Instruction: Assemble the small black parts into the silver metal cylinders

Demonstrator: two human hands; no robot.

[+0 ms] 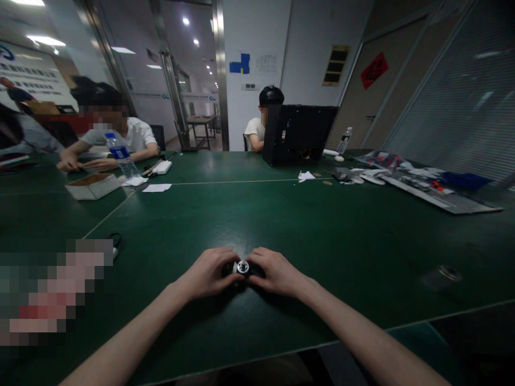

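Pinching a small silver-ringed part [243, 266] from 2 sides, the left hand [213, 271] and right hand [277, 273] hold it over the green table [322, 225]. It looks light and stiff, probably slick on the metal; its dark flanks should grip best, though fingers hide most of them. A short cylinder [441, 277] sits off right, a pale box [92, 188] and blue-capped bottle [120, 154] far left.

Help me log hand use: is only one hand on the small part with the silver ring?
No, the left hand and the right hand both hold the small part between them.
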